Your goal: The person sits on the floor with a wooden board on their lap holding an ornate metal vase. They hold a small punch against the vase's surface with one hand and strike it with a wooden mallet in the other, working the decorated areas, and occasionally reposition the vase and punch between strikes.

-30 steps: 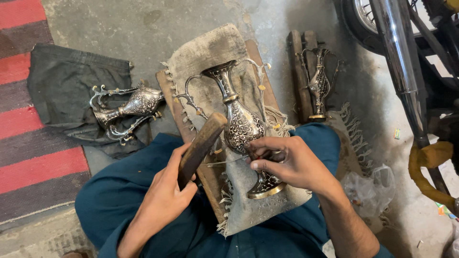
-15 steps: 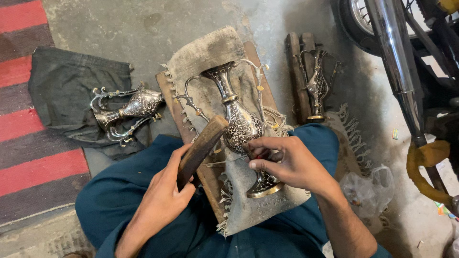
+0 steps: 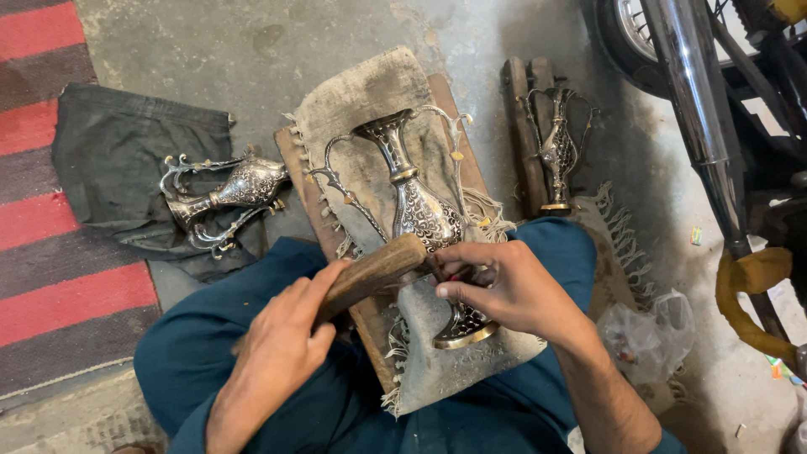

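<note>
— We're looking down at our lap, and the tall engraved silver-and-brass vase with two curled handles lies on its side on a frayed grey cloth over a wooden board, mouth pointing away from us, foot towards us.

— Anything inside it?

— We can't see into the mouth from here. Our right hand has its fingers pressed together, pinching a small tool against the vase's lower body; the tool is mostly hidden.

— And the other hand?

— Our left hand is wrapped tight around a brown wooden mallet block, whose far end touches the vase just beside the right fingertips.

— Other vessels?

— A second ornate silver vase lies on a dark cloth to our left, and a third, slimmer vase rests on wooden slats to the right.
</note>
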